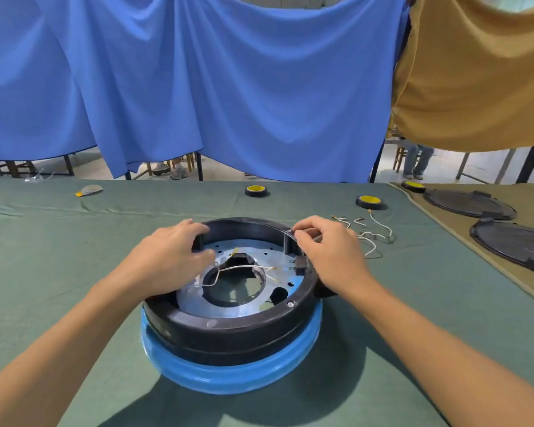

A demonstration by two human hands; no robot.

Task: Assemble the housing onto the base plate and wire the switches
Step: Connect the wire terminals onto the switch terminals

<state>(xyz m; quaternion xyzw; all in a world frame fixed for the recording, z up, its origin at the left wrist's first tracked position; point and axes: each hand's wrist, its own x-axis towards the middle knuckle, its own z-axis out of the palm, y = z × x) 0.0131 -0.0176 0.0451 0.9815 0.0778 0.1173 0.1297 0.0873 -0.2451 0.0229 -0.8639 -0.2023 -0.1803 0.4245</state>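
Green cloth (74,272) lies under a black housing (238,331). The left hand (170,254) curls its fingers over the far-left rim. The right hand (330,251) bunches its fingertips at the far-right rim, on what I cannot tell.

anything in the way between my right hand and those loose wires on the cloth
Nothing visible: the loose wires lie on the green cloth right beside the right hand, outside the housing rim.
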